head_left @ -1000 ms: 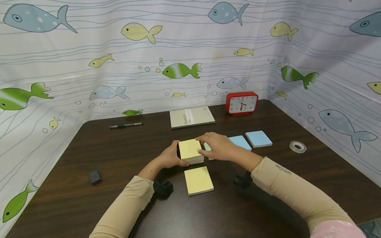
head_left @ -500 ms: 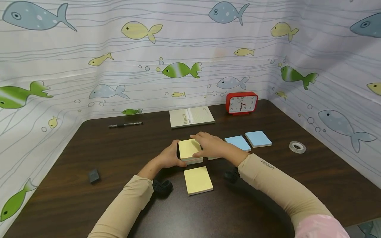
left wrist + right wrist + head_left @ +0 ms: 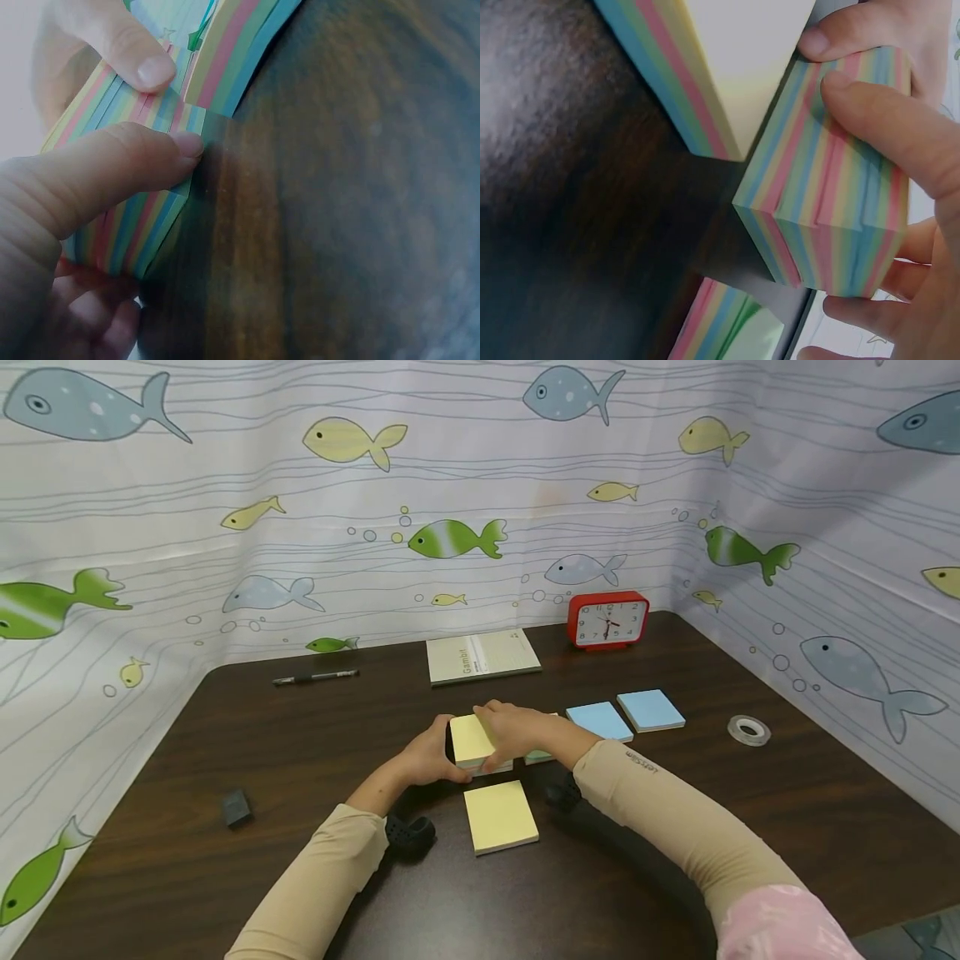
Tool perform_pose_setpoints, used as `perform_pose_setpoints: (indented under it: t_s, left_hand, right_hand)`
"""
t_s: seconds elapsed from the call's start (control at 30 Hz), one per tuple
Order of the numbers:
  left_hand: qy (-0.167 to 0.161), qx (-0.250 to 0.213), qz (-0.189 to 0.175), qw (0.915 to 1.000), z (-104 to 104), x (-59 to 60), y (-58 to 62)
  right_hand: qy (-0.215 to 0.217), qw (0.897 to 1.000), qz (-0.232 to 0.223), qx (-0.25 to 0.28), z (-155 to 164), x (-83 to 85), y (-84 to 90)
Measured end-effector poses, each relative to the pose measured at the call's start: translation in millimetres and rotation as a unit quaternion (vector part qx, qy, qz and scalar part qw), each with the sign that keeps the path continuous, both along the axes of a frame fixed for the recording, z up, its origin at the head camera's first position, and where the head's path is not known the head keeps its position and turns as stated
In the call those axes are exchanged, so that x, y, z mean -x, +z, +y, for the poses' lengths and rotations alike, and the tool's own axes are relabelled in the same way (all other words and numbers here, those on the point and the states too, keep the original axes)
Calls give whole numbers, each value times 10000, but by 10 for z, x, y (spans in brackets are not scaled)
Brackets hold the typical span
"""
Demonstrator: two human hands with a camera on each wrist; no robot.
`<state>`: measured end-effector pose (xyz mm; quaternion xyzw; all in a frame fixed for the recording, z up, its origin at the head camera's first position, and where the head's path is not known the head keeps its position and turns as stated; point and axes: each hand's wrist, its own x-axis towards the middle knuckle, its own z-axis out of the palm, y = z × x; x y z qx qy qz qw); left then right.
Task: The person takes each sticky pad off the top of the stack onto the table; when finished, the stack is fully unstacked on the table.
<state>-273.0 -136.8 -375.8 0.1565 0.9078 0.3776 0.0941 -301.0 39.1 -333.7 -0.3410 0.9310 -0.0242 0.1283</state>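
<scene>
A stack of sticky note pads [image 3: 468, 742], yellow on top, stands on the table between both hands. My left hand [image 3: 427, 754] grips its left side, thumb at the near face and fingers behind. On the right side my right hand [image 3: 516, 732] holds the same stack, its thumb across the front. Striped edges of the stack [image 3: 821, 187] fill the right wrist view, with slight steps between the pads. Just nearer lies a single yellow sticky note pad [image 3: 501, 817]. A green sticky note pad [image 3: 542, 755] is partly hidden behind the right wrist.
Two blue sticky note pads [image 3: 599, 722] [image 3: 651, 710] lie to the right, beside a tape roll [image 3: 748, 731]. Farther back are a notebook [image 3: 483, 656], a red clock [image 3: 608, 620] and a pen [image 3: 315, 677]. A dark eraser-like block [image 3: 237, 808] sits at left.
My right hand has moved left over the stack, and its thumb now lies across the near face. More of the green pad shows. The left hand stays in place.
</scene>
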Motion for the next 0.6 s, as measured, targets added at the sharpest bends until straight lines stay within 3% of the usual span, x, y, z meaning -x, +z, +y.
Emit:
perform_pose_setpoints:
  t_s: [0.13, 0.3, 0.6]
  left_hand:
    - [25, 14, -65, 10000, 10, -2, -2]
    - [20, -42, -111, 9999, 1, -12, -21]
    - [84, -31, 6, 10000, -15, -3, -24]
  right_hand:
    - [0, 9998, 135, -125, -15, 24, -20]
    - [130, 9976, 659, -186, -19, 6, -49]
    - [341, 9890, 1415, 266, 70, -51, 15]
